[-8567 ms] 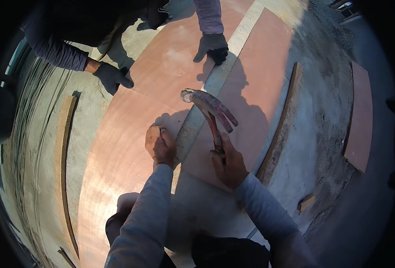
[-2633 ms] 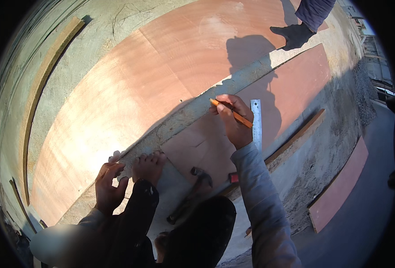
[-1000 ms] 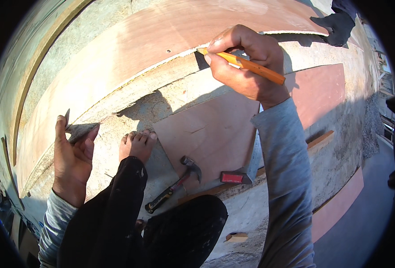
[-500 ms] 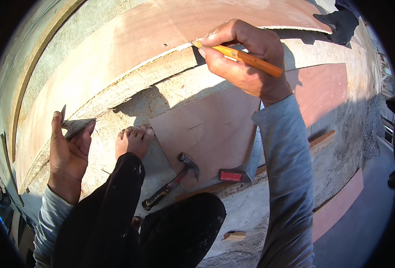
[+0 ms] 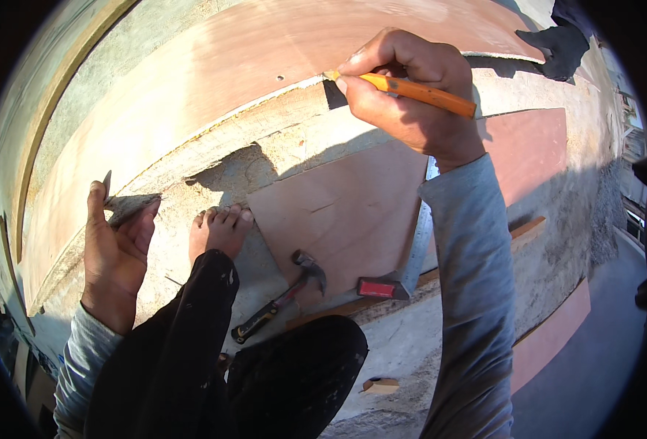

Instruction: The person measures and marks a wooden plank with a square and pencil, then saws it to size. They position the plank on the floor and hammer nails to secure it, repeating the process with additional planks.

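Note:
A long, thin plywood sheet (image 5: 214,80) curves across the upper half, with a small hole near its near edge. My right hand (image 5: 404,121) pinches an orange pencil (image 5: 440,99) between thumb and fingers; its tip is at the sheet's near edge, right of the hole. At the lower left, my left hand (image 5: 111,267) is closed around the sheet's edge, thumb above and fingers underneath. Below that edge runs a strip of pale board (image 5: 265,117) with a ragged underside.
By my bare foot (image 5: 219,227) lies a hammer (image 5: 283,294). A carpenter's square with a red-marked stock (image 5: 377,287) rests on a loose plywood piece (image 5: 338,212). A dark object (image 5: 563,47) I cannot make out touches the sheet's far right corner.
My right hand and the pencil have shifted slightly right, and the hole in the sheet has shifted with them. The tip stays at the edge. My left hand has barely moved.

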### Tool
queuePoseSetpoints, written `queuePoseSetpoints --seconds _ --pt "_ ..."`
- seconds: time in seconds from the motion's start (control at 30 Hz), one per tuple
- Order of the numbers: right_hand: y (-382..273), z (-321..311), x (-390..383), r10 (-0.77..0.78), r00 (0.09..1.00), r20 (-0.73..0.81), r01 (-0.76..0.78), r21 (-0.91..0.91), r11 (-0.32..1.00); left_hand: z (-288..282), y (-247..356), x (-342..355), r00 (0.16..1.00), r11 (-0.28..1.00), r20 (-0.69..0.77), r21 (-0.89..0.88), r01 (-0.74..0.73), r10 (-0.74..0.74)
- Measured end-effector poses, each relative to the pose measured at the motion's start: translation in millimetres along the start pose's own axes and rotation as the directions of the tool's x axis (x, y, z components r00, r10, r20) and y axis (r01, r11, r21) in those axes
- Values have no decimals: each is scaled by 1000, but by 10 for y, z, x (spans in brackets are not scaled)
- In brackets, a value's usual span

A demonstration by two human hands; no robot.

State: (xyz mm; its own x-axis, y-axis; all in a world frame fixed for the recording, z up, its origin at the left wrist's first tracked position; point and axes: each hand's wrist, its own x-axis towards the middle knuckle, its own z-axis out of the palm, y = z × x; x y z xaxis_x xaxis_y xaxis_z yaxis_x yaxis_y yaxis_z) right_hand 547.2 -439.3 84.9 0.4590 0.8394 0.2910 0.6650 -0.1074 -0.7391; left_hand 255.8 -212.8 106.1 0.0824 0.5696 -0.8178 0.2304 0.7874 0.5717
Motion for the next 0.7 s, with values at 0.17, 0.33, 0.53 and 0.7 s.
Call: queuePoseSetpoints --seconds 0.17,0.33,0.53,0.7 --pt "-12 20 -4 178 983 -37 -170 167 971 6 -48 -20 998 999 52 -2 -33 33" --pt "-50 35 19 85 996 -13 -82 154 985 -1 -92 -4 999 1000 50 -22 -13 14" --pt "-67 27 64 86 996 17 -87 157 984 -54 -191 50 997 999 74 -46 -2 5" --pt "-53 69 -279 143 989 32 -146 275 950 -119 -293 124 994 997 105 -68 29 -22"
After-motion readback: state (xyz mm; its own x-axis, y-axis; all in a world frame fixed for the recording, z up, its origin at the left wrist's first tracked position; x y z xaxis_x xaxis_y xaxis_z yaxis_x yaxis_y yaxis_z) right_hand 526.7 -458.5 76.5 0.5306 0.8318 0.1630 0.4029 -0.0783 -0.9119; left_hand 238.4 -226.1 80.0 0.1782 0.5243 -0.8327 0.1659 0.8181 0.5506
